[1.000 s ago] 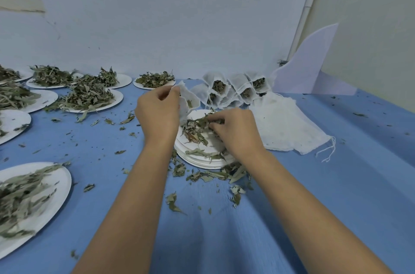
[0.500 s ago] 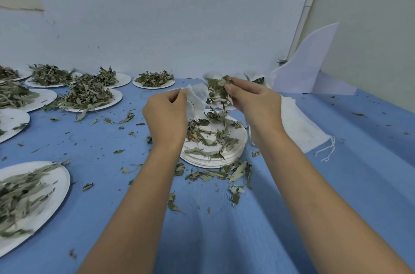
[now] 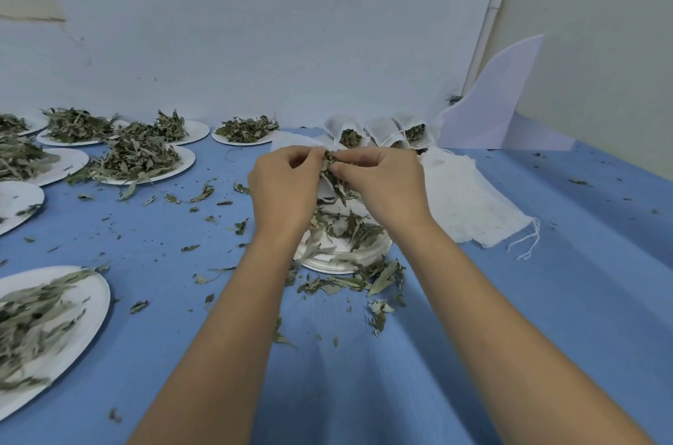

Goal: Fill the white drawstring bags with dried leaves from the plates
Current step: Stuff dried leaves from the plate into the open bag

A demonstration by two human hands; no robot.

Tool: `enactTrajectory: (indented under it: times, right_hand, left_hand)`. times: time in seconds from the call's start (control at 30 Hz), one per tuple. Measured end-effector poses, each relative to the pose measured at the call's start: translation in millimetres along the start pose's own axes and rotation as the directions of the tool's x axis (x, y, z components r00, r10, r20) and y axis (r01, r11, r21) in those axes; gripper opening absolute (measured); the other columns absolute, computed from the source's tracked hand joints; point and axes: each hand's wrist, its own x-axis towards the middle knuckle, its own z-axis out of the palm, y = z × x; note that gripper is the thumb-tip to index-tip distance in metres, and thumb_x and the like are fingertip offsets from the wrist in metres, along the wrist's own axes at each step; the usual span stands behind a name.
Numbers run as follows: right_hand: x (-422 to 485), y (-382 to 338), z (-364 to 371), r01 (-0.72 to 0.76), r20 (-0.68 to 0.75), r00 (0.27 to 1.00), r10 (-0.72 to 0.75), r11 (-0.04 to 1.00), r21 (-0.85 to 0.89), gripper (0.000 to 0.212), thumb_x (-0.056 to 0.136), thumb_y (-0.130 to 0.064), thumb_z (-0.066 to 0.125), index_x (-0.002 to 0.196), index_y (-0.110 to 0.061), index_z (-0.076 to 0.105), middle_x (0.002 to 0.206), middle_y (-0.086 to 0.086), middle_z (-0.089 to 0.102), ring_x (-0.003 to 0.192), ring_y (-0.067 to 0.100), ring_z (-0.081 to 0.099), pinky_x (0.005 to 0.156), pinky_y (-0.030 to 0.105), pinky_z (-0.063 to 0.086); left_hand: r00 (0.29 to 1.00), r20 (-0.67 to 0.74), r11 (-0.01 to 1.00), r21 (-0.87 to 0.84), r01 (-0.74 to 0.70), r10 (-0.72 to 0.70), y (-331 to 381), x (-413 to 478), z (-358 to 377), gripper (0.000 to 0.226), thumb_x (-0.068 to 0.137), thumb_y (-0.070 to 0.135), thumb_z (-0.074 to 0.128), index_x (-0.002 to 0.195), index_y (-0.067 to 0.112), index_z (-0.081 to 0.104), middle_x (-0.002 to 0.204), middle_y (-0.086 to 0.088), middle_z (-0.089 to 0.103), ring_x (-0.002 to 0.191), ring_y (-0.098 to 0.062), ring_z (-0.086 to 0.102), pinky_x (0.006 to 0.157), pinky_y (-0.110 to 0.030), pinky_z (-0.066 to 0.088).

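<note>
Both my hands are raised together above the stack of plates. My left hand has fingers curled, pinching the mouth of a white bag, which is largely hidden between the 2 hands. My right hand has fingertips closed on a clump of dried leaves at the bag's opening. More leaves lie on the top plate and scattered on the blue tablecloth around it. Just behind my hands stand filled bags, open-topped. To the right lies a pile of empty bags, strings trailing. To the left are leaf-laden plates, and a nearer plate at the table's front edge.
</note>
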Motion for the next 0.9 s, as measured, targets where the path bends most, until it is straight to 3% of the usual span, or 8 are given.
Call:
enactTrajectory:
  times: [0.13,0.2,0.33,0.4,0.53,0.7,0.83,0.9]
  right_hand:
    - [3,3,-2,-0.022,-0.002,1.000,0.021,1.000,-0.013,0.010,0.079,-0.014,0.074,0.087,-0.020,0.076,0.073,-0.007,0.070,0.070,0.007,0.065,0.080,0.030,0.056]
    - [2,4,-2,-0.012,0.005,1.000,0.012,0.996,-0.087,0.010,0.079,-0.012,0.072,0.085,-0.018,0.077,0.068,-0.007,0.069,0.064,0.008,0.064,0.073,0.027,0.054]
    - [1,9,-1,0.039,0.020,0.999,-0.036,0.984,-0.174,0.014,0.079,-0.009,0.064,0.070,-0.006,0.073,0.063,0.012,0.066,0.058,0.022,0.059,0.058,0.033,0.047]
    - [2,11,-2,-0.002,-0.012,1.000,0.001,0.995,-0.101,0.014,0.080,-0.010,0.065,0.068,-0.005,0.072,0.055,0.009,0.058,0.053,0.014,0.047,0.056,0.028,0.039]
    - [3,9,1,-0.145,-0.024,0.988,0.150,0.976,0.161,0.012,0.082,-0.011,0.066,0.076,-0.005,0.074,0.060,0.006,0.057,0.061,0.016,0.046,0.066,0.035,0.040]
    - [1,2,3,-0.261,0.062,0.965,0.256,0.905,0.337,0.015,0.084,0.001,0.055,0.082,0.006,0.069,0.076,0.025,0.059,0.072,0.022,0.049,0.073,0.035,0.041]
    - [4,-4,0,-0.352,0.109,0.934,0.341,0.819,0.452,0.015,0.085,0.000,0.049,0.077,-0.003,0.061,0.065,0.007,0.058,0.055,0.016,0.054,0.058,0.026,0.047]
    - [4,-7,-1,-0.354,0.115,0.934,0.339,0.831,0.430,0.016,0.088,-0.005,0.047,0.080,-0.006,0.061,0.064,0.004,0.061,0.051,0.013,0.056,0.055,0.023,0.050]
  left_hand:
    - [0.992,0.109,0.987,-0.140,0.078,-0.062,-4,3,0,0.018,0.090,0.016,0.062,0.079,0.029,0.068,0.070,0.009,0.068,0.062,-0.007,0.062,0.073,-0.030,0.056]
    - [0.986,0.144,0.973,-0.205,0.109,-0.080,-4,1,1,0.021,0.090,0.012,0.061,0.079,0.029,0.068,0.063,0.010,0.066,0.054,-0.003,0.058,0.068,-0.025,0.055]
    - [0.979,0.197,0.967,-0.235,0.095,-0.048,0,-3,5,0.022,0.089,0.009,0.062,0.082,0.028,0.069,0.065,0.007,0.066,0.053,-0.002,0.056,0.059,-0.016,0.051]
    - [0.972,0.231,0.967,-0.235,0.098,-0.042,1,-2,6,0.016,0.090,0.010,0.062,0.090,0.023,0.071,0.067,0.006,0.066,0.053,-0.001,0.056,0.059,-0.016,0.051]
    - [0.969,0.246,0.983,-0.185,0.019,0.028,4,-3,9,0.016,0.091,0.015,0.060,0.092,0.028,0.069,0.062,0.013,0.061,0.056,0.002,0.056,0.060,-0.013,0.049]
    - [0.955,0.292,0.995,-0.093,-0.021,0.048,5,-4,8,0.023,0.089,0.016,0.059,0.102,0.035,0.061,0.063,0.015,0.056,0.063,0.002,0.056,0.057,-0.008,0.044]
    - [0.937,0.337,0.996,-0.048,-0.079,0.091,2,-5,6,0.041,0.080,0.004,0.063,0.108,0.033,0.055,0.078,0.009,0.052,0.064,0.002,0.052,0.058,-0.011,0.047]
    - [0.950,0.293,0.994,-0.063,-0.093,0.108,1,-4,5,0.039,0.080,0.003,0.067,0.107,0.031,0.059,0.076,0.009,0.052,0.062,0.005,0.050,0.061,-0.011,0.048]
